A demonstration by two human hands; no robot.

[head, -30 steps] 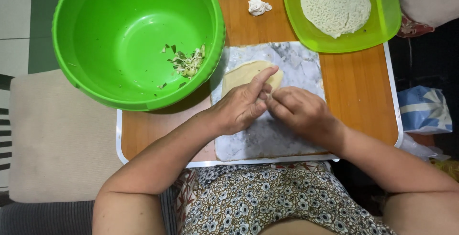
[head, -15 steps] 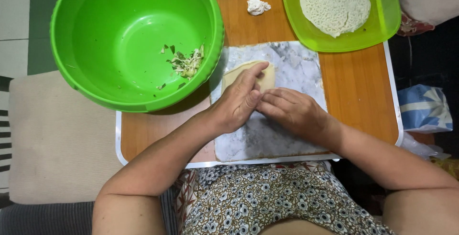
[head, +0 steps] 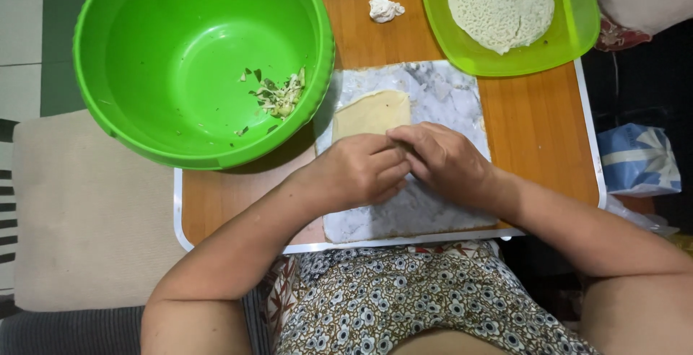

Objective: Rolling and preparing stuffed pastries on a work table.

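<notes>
Both hands, left hand [head: 361,171] and right hand [head: 444,164], curl closed over the near edge of a pale wrapper [head: 373,113] on the marble slab [head: 440,88], apparently mid-roll; the next push goes forward, keeping it tight.

A bright green bowl [head: 202,59] fills the upper left, with pale green-and-white shreds [head: 278,95] inside; a lime green tray [head: 570,30] at upper right carries a white, lacy round sheet [head: 500,5]. The bench [head: 538,128] is orange-brown wood with a white rim, the board [head: 440,95] marbled grey-white, the wrapper [head: 372,113] pale yellow. At the bottom, the dress [head: 404,301] is white-flowered on dark ground.
</notes>
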